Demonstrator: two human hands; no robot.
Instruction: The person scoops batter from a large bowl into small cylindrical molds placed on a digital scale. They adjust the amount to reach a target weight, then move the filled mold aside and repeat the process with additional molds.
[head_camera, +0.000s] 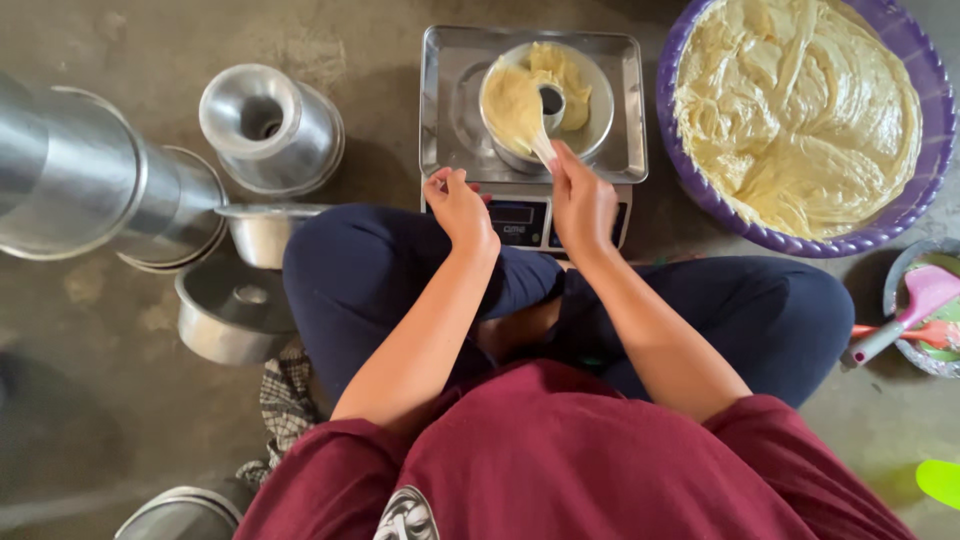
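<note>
My right hand (583, 200) grips a pale spatula (520, 110) loaded with yellow batter, its blade inside a round metal tube pan (601, 105). The pan stands on the steel tray (445, 120) of a digital scale (520, 215) on the floor in front of my crossed legs. Some batter lies in the pan around its centre tube. My left hand (458, 203) rests at the front edge of the scale tray, fingers curled, holding nothing that I can see.
A large purple tub (920, 190) full of yellow batter sits at the right. Stacks of empty metal tube pans (270, 125) stand at the left, one pan (225, 320) by my knee. A bowl with a pink spatula (920, 300) is at far right. A checked cloth (285, 400) lies on the floor.
</note>
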